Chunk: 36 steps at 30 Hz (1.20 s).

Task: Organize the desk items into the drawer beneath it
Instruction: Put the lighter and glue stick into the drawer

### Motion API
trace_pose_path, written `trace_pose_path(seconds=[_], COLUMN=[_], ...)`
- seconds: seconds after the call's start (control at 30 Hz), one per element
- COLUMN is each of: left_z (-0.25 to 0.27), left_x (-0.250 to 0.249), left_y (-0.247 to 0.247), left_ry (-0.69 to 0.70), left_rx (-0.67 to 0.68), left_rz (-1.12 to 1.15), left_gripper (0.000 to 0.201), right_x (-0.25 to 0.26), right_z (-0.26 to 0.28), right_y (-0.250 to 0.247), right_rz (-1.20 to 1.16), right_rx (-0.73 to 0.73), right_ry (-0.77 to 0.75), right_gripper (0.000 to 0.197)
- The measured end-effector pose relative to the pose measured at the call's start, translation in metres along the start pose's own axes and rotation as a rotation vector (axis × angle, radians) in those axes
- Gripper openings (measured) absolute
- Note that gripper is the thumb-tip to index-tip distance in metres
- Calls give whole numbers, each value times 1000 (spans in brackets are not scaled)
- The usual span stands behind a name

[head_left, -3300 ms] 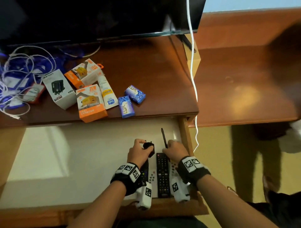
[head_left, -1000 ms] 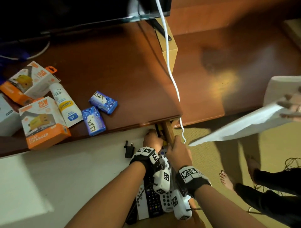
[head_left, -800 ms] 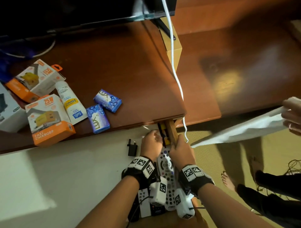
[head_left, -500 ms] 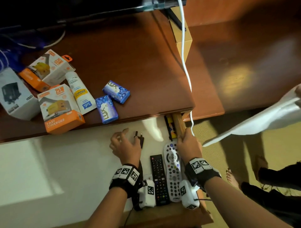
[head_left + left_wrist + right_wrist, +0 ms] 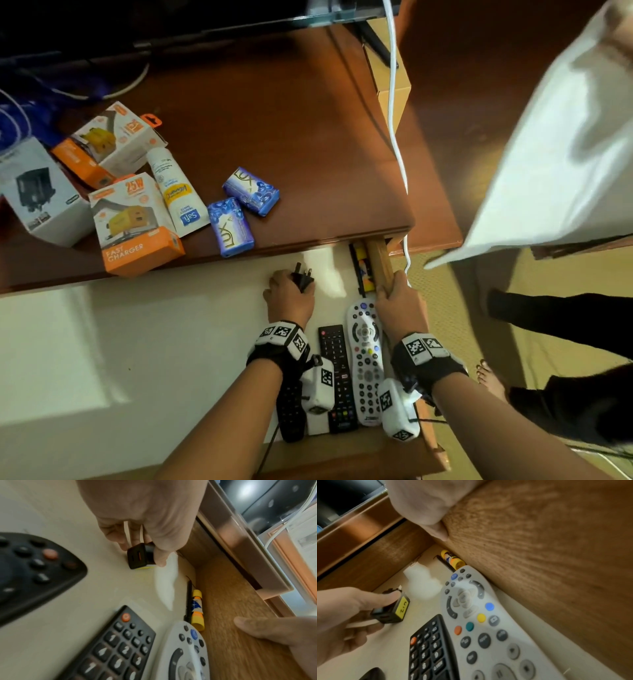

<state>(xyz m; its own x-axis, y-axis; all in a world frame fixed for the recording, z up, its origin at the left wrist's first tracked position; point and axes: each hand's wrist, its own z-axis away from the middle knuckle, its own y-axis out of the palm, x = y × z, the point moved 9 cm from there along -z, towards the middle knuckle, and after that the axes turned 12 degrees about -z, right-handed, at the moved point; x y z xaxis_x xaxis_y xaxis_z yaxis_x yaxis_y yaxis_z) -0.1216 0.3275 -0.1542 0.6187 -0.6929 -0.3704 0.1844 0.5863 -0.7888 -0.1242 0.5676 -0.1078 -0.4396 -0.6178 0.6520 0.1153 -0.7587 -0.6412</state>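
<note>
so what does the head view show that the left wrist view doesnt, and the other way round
Only the head view shows the desk top with two orange charger boxes, a white tube and two blue soap bars, still outside the drawer. Only the left wrist view shows the plug adapter's port face and the yellow glue stick's full length. Both show the left hand gripping the black plug adapter, the black remote, the grey remote and the right hand on the drawer wall.
</note>
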Motion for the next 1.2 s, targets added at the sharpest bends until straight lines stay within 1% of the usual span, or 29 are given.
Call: trace_pose_path(seconds=[0.13, 0.2, 0.27, 0.33, 0.4, 0.47, 0.53, 0.6, 0.77, 0.87, 0.93, 1.0, 1.03, 1.13, 1.2], left_z=[-5, -2, 0, 3, 5, 6, 10, 14, 25, 33, 40, 49, 53, 66, 74], left_x=[-21, -30, -39, -44, -47, -52, -61, -69, -72, -68, -62, -51, -46, -29, -20], left_y=[8, 14, 20, 24, 26, 29, 35, 42, 46, 38, 30, 16, 12, -29, -56], left_ry=[-20, -24, -3, 15, 33, 61, 95, 137, 225, 246, 246, 253, 262, 356, 419], left_rx=[31, 69, 106, 137, 133, 134, 179, 233, 341, 358, 361, 360, 353, 194, 102], left_rz=[-6, 15, 54, 91, 114, 126, 127, 81, -11, -5, 16, 36, 48, 86, 104], left_gripper=[75, 80, 73, 61, 47, 44, 51, 62, 83, 87, 78, 58, 46, 21, 14], right_x=[1, 0, -1, -2, -3, -4, -3, -2, 3, 4, 4, 7, 8, 25, 39], right_z=[0, -1, -1, -2, -3, -4, -3, -2, 0, 2, 4, 7, 9, 26, 38], right_y=[-3, -2, -1, 1, 1, 2, 2, 2, -1, -1, 0, -2, -6, -24, -35], right_rz=[12, -3, -17, -26, -31, -38, -38, -38, -36, -43, -46, -52, -53, 58, 107], right_rx=[-28, -32, -33, -37, -42, -40, -30, -24, -23, -24, -19, -42, -76, -267, -369], right_ry=[-9, -14, -21, -30, -32, -34, -35, -36, -36, -26, -14, -28, -41, -128, -117], right_gripper=[11, 12, 13, 11, 11, 11, 9, 8, 8, 8, 8, 8, 10, 23, 28])
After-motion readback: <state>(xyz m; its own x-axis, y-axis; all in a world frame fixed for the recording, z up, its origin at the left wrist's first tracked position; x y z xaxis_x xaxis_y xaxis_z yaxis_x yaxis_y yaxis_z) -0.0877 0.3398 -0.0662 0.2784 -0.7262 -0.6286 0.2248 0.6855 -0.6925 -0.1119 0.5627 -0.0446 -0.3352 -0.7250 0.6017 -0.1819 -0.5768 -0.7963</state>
